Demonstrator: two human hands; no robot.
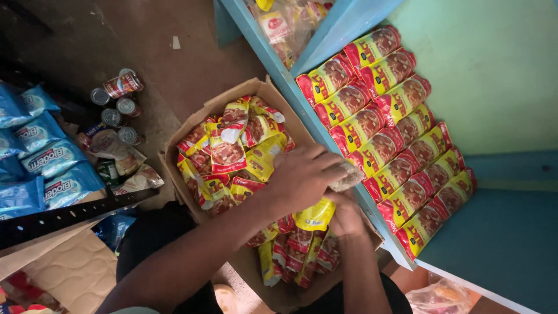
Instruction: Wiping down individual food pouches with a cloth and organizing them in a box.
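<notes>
Left grip (305, 174) closed on a pale packet (349, 176); right grip (347, 218) unclear, among sachets (232, 151) in the box (192, 125); stacked shelf sachets (386, 125) just beyond.

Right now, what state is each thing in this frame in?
Cardboard box: open, flaps out, part full of loose packets.
Packets in the box: jumbled, lying at all angles.
Packets on the shelf: lined up in two neat rows.
Tin cans: clustered on the floor, one on its side.
Blue bags: stacked at the left.
Left hand: curled over a packet at the shelf edge.
Right hand: low in the box, grip hidden.
</notes>
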